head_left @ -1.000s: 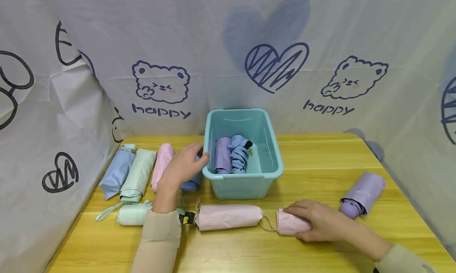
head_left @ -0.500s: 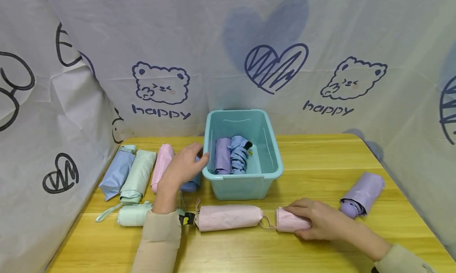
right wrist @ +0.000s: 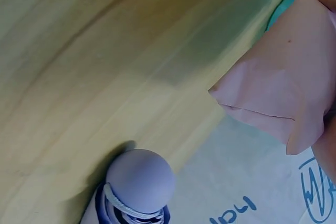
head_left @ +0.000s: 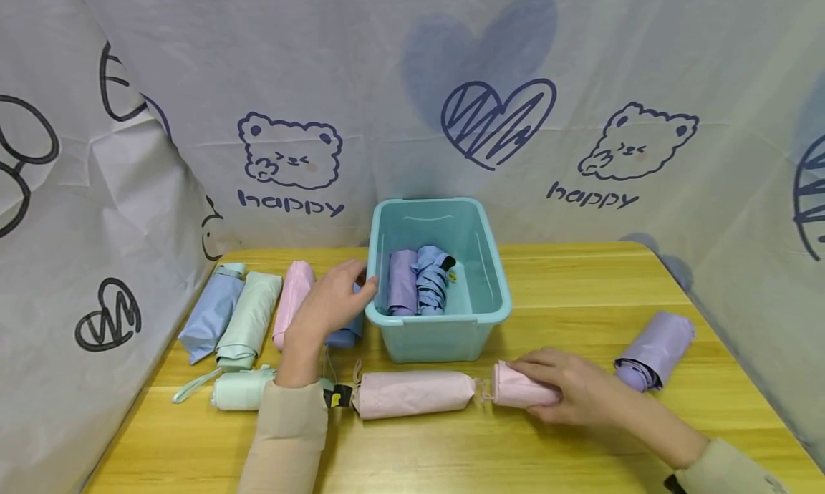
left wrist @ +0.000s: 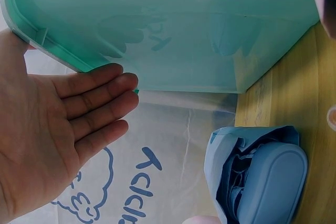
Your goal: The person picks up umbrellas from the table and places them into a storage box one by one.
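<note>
My right hand (head_left: 576,390) grips a short folded pink umbrella (head_left: 518,385), its fingers over the top and its end pointing left. In the right wrist view the pink fabric (right wrist: 278,72) hangs at the right, slanted above the wood. My left hand (head_left: 335,301) rests at the left rim of a teal plastic bin (head_left: 438,340). Its fingers are straight along the outside in the left wrist view, with the thumb at the rim. Inside the bin lie a purple umbrella (head_left: 403,279) and a blue umbrella (head_left: 432,283). A longer pink umbrella (head_left: 415,394) lies in front of the bin.
Left of the bin lie a blue umbrella (head_left: 215,308), a pale green one (head_left: 251,318), a pink one (head_left: 294,301) and a darker blue one (head_left: 346,334). A mint umbrella (head_left: 241,389) is partly behind the left sleeve. Another purple umbrella (head_left: 657,351) lies at the right.
My right hand has raised the short pink umbrella slightly and moved it a little toward the bin and left. My left hand and the bin stay put.
</note>
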### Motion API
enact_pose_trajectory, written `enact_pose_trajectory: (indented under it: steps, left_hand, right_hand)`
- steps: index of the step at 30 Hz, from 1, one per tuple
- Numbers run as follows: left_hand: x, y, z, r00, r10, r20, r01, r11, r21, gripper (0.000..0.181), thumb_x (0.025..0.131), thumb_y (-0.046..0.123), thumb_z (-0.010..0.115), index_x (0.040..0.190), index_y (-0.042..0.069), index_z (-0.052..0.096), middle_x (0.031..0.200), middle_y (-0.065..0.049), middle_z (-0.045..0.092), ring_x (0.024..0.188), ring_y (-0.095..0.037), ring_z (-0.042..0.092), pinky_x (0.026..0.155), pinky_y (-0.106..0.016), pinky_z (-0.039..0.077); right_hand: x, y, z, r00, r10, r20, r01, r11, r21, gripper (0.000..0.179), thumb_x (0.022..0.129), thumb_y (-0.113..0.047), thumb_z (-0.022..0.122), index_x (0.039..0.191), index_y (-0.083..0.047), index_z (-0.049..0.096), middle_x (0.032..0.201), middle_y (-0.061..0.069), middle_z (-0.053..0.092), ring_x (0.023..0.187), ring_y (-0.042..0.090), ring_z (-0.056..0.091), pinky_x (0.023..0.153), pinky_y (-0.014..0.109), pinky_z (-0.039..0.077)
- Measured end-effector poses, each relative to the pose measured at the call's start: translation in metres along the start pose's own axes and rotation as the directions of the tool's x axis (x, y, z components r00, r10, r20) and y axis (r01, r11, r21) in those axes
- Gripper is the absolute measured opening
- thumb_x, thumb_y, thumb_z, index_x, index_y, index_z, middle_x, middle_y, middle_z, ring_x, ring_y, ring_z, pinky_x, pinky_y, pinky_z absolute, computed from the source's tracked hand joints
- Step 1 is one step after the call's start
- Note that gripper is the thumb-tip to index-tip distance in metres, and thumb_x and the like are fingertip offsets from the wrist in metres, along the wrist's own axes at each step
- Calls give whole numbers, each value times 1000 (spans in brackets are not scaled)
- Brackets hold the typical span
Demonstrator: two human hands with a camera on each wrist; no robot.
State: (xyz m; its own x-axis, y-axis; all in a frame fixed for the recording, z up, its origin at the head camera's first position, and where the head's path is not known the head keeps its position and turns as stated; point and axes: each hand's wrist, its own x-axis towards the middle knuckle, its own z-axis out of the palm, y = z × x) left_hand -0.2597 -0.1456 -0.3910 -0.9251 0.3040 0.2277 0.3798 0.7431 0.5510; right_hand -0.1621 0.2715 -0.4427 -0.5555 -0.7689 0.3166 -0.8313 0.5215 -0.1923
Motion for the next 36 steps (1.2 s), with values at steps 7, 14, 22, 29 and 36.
enact_pose_trajectory:
  steps: [7,14,22,29,36]
  left_hand:
    - [0,0,0,1000,-3,-4,3,1000,4,30,102,36,54,111,10,66,106,-5,66,93,-25,63,82,-43,54]
    - [-1,1,0,1000,-5,-1,5,1000,-1,32,101,37,53,111,10,66,107,-6,66,96,-30,64,83,-44,54]
    - [0,1,-1,1000,-1,0,1,1000,3,32,101,38,52,111,10,66,106,-6,66,96,-30,64,82,-44,54]
    - [0,2,-1,1000,5,-1,-5,1000,-1,31,102,37,52,110,10,66,106,-6,66,97,-31,64,83,-44,54]
    - [0,2,-1,1000,0,4,0,1000,2,32,102,38,52,110,10,66,107,-5,66,97,-29,64,84,-44,54]
  right_hand:
    - [3,-1,-3,998,-18,-57,18,1000,-2,65,76,-27,91,134,-6,69,123,8,70,104,24,70,85,42,60]
    - [11,-5,-12,991,-61,-120,65,998,27,67,78,-27,89,138,-6,66,124,7,70,104,23,69,84,40,60]
    - [21,-9,-23,977,-118,-178,125,992,28,60,87,-33,83,138,-6,66,125,7,69,104,22,69,85,33,59]
    - [26,-14,-31,983,-90,-158,98,994,46,56,90,-38,79,136,-9,68,127,4,69,107,18,68,90,27,56]
    - [34,-20,-40,976,-116,-182,129,990,58,55,91,-34,79,139,-9,66,128,2,69,106,17,68,89,24,55]
